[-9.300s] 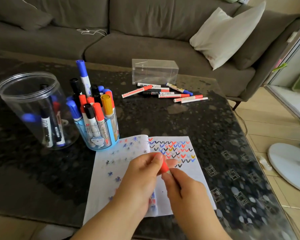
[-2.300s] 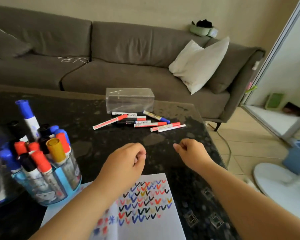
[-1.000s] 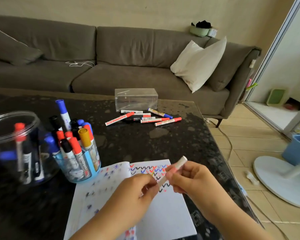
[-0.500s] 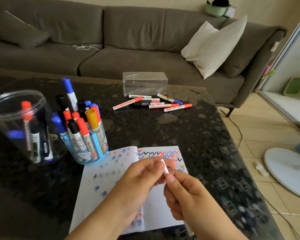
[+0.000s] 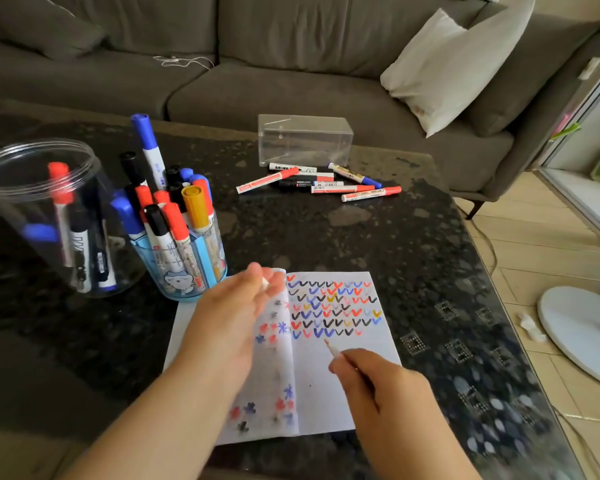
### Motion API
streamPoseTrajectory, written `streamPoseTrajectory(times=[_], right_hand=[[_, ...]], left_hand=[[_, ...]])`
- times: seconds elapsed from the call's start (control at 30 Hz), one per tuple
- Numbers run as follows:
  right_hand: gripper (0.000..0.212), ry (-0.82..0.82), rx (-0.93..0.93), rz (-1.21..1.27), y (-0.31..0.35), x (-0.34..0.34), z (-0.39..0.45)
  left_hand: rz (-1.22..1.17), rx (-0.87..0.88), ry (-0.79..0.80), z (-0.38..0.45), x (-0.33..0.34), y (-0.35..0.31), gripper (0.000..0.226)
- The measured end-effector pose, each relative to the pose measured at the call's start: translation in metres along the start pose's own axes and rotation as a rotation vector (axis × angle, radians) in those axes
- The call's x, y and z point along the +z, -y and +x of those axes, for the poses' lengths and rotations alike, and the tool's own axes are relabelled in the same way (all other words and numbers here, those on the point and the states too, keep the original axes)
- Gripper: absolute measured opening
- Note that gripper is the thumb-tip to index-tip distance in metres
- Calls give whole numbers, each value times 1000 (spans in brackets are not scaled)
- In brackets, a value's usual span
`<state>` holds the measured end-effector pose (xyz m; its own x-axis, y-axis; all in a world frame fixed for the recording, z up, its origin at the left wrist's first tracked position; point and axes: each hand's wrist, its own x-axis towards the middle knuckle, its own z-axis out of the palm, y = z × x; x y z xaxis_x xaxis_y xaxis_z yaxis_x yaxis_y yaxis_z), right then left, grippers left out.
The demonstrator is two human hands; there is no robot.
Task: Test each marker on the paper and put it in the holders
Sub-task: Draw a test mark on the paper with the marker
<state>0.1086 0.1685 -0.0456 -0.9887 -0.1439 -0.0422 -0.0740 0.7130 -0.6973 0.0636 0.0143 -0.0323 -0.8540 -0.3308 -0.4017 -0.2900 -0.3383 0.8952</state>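
Marker [image 5: 333, 348] pinched in right hand [image 5: 383, 386], tip just above paper [image 5: 329, 375] under the rows of ticks; left hand [image 5: 232, 317] over left page, fingers curled round a small white cap [image 5: 265, 282]; blue holder [image 5: 184, 261] and clear jar [image 5: 39, 216] left of paper, loose markers [image 5: 326, 181] beyond by clear box [image 5: 305, 140], dark table [image 5: 326, 230]

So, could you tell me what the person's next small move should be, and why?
Probably lower the right hand so the uncapped marker tip touches the paper and draws a tick: the tip hovers just below the last row of ticks, and the left hand holds what looks like the cap aside.
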Motion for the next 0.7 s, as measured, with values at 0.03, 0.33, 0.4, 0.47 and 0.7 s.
streamPoseTrajectory(times=[0.03, 0.33, 0.4, 0.47, 0.7], right_hand=[[19, 15, 19, 16, -2, -4, -1], [24, 16, 163, 790, -2, -45, 11], [24, 26, 261, 1085, -9, -50, 16], [27, 15, 310, 1276, -18, -50, 23], [34, -99, 160, 574, -46, -26, 41]], left_hand=[[-49, 19, 17, 2, -4, -5, 22], [328, 15, 75, -13, -7, 13, 22], [467, 89, 109, -17, -9, 18, 19], [623, 182, 163, -19, -10, 23, 14], [844, 431, 206, -16, -7, 44, 2]])
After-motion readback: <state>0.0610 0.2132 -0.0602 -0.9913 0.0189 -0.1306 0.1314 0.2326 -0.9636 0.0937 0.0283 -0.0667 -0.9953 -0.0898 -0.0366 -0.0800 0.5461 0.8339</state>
